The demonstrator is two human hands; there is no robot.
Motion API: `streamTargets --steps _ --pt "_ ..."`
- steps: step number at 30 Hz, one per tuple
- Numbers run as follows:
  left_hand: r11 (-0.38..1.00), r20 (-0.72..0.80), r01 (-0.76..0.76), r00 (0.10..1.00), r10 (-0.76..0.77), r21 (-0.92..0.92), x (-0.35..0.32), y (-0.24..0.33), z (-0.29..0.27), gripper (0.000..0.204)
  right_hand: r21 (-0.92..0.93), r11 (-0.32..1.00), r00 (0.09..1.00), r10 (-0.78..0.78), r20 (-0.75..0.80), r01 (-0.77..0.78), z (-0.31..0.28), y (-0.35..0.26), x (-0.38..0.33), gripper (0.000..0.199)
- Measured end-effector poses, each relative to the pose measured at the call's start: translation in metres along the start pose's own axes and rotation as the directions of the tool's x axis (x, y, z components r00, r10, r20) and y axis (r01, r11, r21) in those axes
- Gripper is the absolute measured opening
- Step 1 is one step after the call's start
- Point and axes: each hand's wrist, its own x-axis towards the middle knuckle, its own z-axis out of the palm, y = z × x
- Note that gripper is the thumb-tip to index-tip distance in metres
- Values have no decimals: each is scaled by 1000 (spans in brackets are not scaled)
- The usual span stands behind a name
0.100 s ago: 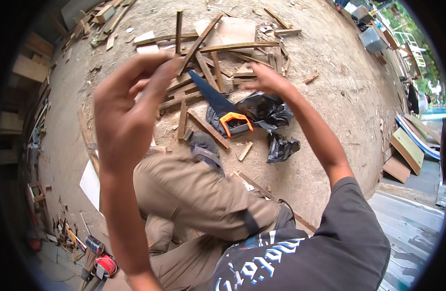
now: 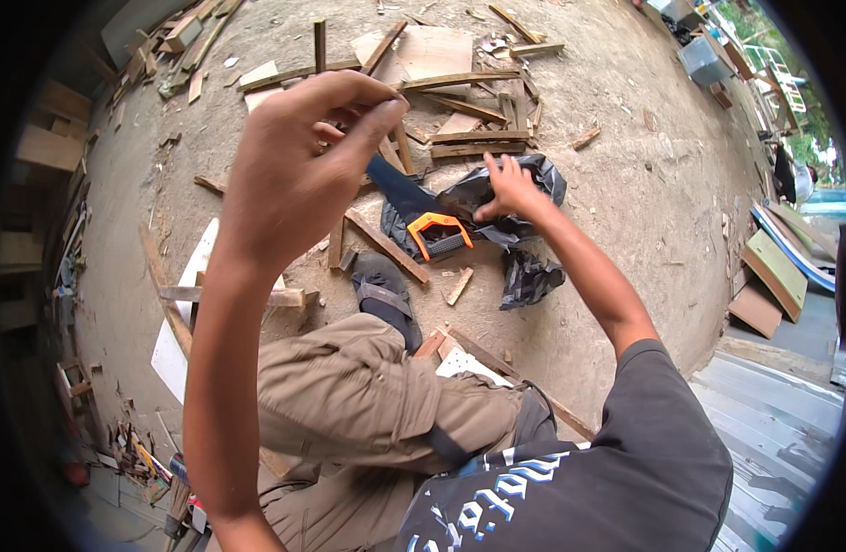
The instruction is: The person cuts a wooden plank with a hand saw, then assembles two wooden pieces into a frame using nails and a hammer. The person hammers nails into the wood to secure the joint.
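My left hand [image 2: 317,152] is raised close to the camera. Its thumb and index fingertip meet in a pinch; anything between them is too small to make out. Beyond it, my right hand [image 2: 512,189] reaches over a crumpled black plastic bag [image 2: 542,170] with fingers apart, and I cannot tell whether it touches the plastic. A handsaw [image 2: 441,235] with an orange and black handle lies beside the bag, its dark blade [image 2: 400,190] pointing away and partly hidden by my left hand.
Wood strips [image 2: 478,136] lie heaped on the dirt floor beyond the saw, near a plywood sheet [image 2: 437,51]. A smaller black plastic piece [image 2: 530,279] lies nearer me. My sandalled foot [image 2: 383,287] rests by a wood strip [image 2: 386,247]. Corrugated metal sheeting [image 2: 763,442] is at right.
My right hand has come down and nearer to the black plastic bag. My left hand has shifted right and slightly up, still pinched. The view has moved a little.
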Motion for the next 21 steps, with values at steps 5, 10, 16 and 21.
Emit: streamTargets --steps 5,10,16,21 --pt "992 71 -21 997 12 125 18 -62 68 13 -411 909 983 -138 -120 77 124 30 -20 107" --pt "985 139 59 987 -82 161 2 -105 81 17 217 975 875 137 -465 -38 106 112 29 10" --pt "964 -12 248 969 -248 93 3 -110 76 18 305 950 751 247 -612 -63 -15 167 39 20" --pt "975 2 196 980 -197 109 -4 -112 79 16 252 964 740 230 -632 -85 -18 139 16 35"
